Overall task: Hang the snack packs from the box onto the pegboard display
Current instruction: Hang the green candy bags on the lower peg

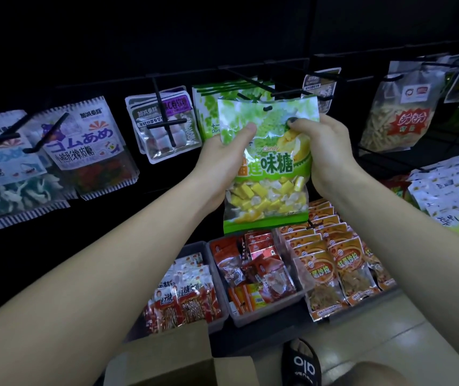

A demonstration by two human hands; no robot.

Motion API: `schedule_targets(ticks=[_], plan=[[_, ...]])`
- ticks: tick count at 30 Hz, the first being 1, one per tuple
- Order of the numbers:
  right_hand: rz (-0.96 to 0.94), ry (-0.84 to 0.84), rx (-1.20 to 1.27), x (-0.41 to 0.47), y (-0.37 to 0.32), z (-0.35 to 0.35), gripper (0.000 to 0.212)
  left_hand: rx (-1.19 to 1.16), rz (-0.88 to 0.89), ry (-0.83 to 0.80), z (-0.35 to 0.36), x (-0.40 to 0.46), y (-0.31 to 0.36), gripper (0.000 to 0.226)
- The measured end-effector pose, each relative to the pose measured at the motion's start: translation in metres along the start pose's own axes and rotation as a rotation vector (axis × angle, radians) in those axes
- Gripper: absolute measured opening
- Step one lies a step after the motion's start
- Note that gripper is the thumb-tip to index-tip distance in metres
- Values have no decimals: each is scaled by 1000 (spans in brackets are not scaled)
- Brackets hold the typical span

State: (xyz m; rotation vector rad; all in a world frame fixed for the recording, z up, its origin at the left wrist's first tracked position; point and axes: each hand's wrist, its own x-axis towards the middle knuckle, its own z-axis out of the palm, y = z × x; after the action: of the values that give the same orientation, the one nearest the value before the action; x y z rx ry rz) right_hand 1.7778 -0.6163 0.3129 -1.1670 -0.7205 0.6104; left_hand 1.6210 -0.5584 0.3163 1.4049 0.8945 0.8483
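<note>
Durian candy pack [268, 162]: green and white, printed "Candy" and "味糖", yellow and white sweets visible through its lower window. It is held upright before the pegboard display [167, 37], its hang hole just below a black peg [253, 79]. It is clamped by the left hand [222, 162] on its left edge and by the right hand [325, 154] on its right edge. Matching green packs [208, 110] are hung directly behind. Gummy packs [83, 146] marked "ゴムあめ" are hung at the left. Grey bins [250, 277] of red and orange snack packets are set below. Cardboard box [172, 360]: open, at the bottom edge.
</note>
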Motion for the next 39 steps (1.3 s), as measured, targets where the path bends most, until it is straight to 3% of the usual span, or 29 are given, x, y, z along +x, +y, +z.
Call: schedule_targets(ticks=[6,10,12,19,24,27,30,33,36,39], plan=[[21,-26,-107,13,9,6,11,33,-1,43,-9,16,-2,96],[12,-44,-134,32,16,14,10,158,99,145,-23,37,-11,46],[3,-50,-164,45,20,19,12,246,155,204,-24,43,-11,37],[18,-20,-169,76,36,41,18,491,174,339,-25,66,-13,35],[-29,73,-240,78,54,52,30,617,171,393,-27,73,-16,52],[-82,163,-430,69,65,49,35,663,219,367,-30,63,-24,39],[-101,281,-561,46,79,39,57,709,250,336,-38,45,-43,27],[-195,421,-568,5,100,26,41,744,276,286,-57,12,-68,19],[-133,316,-555,-56,128,17,21,865,294,215,-90,-39,-112,18],[7,71,-735,-127,168,12,20,1096,174,148,-134,-93,-170,31]])
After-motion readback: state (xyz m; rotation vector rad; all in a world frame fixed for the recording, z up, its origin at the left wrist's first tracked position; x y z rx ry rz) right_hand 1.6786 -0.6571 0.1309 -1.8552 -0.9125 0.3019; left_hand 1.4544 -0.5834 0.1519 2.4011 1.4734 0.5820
